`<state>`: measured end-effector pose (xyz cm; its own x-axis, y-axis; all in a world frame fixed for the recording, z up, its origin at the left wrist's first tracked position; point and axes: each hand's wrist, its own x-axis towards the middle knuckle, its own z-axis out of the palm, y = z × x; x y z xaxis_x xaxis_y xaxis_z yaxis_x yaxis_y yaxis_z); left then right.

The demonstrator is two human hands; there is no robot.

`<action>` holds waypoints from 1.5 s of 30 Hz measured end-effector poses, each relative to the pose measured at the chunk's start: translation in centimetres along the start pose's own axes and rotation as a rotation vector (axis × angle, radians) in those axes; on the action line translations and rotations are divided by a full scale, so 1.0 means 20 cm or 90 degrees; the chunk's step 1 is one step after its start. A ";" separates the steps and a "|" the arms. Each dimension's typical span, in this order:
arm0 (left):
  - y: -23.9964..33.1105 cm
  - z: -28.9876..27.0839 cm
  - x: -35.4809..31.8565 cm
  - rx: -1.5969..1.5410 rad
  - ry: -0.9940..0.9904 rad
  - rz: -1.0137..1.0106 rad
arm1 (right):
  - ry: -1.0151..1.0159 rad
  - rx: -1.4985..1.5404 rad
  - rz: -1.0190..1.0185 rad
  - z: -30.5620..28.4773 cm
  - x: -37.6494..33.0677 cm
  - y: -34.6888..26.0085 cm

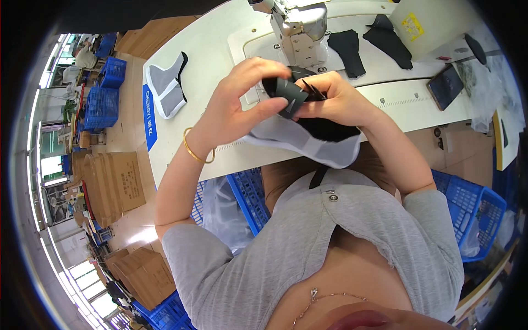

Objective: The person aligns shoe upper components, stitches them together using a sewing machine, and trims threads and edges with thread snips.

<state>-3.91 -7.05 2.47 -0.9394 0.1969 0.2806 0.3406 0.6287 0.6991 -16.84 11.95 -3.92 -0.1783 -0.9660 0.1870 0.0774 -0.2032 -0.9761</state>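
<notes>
My left hand (245,99) pinches the curled edge of a dark piece (291,96) with light marks, thumb in front. Beside it my right hand (338,102) grips the same dark bundle, fingers closed round its folds. From the bundle a black and light grey fabric piece (330,151) hangs over the table's near edge. Just beyond my hands stands the sewing machine (300,33); its needle area is partly hidden by my fingers and the bundle. Whether the dark piece is joined to the hanging fabric, I cannot tell.
Two black cut pieces (347,53) lie right of the machine on the white table (214,71). A grey-and-white fabric piece (168,85) rests at the left end. At the right are a phone (445,87) and a pale box (434,27). Blue crates (465,209) stand below.
</notes>
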 end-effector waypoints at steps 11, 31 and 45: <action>0.03 0.12 -0.08 -0.234 0.087 -0.249 | 0.017 -0.145 0.091 -0.08 0.06 -0.14; 0.12 0.21 -0.14 -0.098 0.321 -0.153 | 0.176 -0.012 0.049 0.12 -0.02 -0.08; 0.03 -0.05 -0.06 -0.214 -0.023 -0.358 | 0.133 -0.449 -0.346 0.10 -0.03 0.00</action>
<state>-2.54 -7.66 3.27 -0.9765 -0.0648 -0.2058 -0.2149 0.3743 0.9021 -14.77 12.26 -3.88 -0.1936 -0.7036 0.6837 -0.6745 -0.4106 -0.6136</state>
